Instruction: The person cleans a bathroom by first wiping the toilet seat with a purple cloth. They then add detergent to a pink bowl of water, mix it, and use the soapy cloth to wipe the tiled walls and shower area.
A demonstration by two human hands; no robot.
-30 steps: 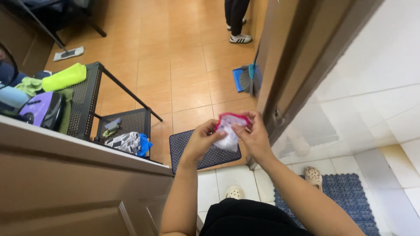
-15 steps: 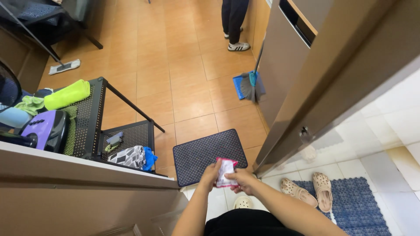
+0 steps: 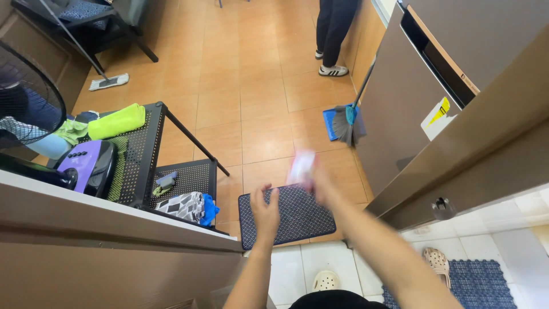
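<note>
My right hand (image 3: 320, 186) is blurred with motion and holds a small white and pink packet (image 3: 301, 166) out in front of me, above the orange tiled floor. My left hand (image 3: 265, 214) hangs open beside it, fingers apart, holding nothing, over a dark mesh doormat (image 3: 297, 220). The two hands are apart from each other.
A black mesh rack (image 3: 171, 177) at left carries a green cloth (image 3: 116, 121), a patterned cloth and a purple item. A fan (image 3: 26, 100) stands far left. A broom and blue dustpan (image 3: 343, 123) lean by a brown cabinet. Another person's legs (image 3: 331, 34) stand at the back. Slippers (image 3: 437, 263) lie on white tiles.
My hands were together on the packet near my body. Now they have parted: the right hand swings the packet forward and up, and the left hand has let go.
</note>
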